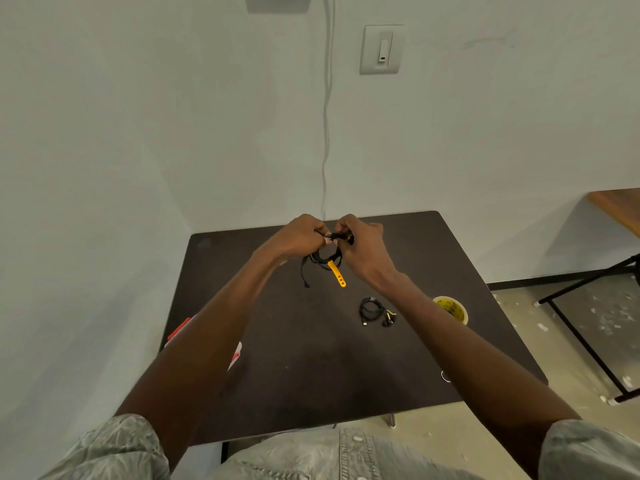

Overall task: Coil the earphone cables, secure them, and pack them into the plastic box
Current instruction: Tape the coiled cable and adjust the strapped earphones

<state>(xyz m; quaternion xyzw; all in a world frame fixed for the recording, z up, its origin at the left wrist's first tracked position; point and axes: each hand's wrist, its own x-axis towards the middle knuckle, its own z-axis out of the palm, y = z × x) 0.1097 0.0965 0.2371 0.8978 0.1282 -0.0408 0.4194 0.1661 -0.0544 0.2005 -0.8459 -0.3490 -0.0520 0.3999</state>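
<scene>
Both hands grip one black cable (pixel 323 258) above the table (pixel 311 358).
Left hand (pixel 301 237) and right hand (pixel 363 251) pinch its top; a yellow strap (pixel 337 275) hangs below.

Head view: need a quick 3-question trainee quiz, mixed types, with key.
1. True or false: the left hand and right hand both grip the black cable above the table.
2. What hangs from the held cable?
A. a yellow strap
B. a red clip
C. a white plug
3. Fill in: the tied coil lies on the table to the ____ of the yellow tub in the picture.

Key: 1 true; 2 A; 3 left.
</scene>
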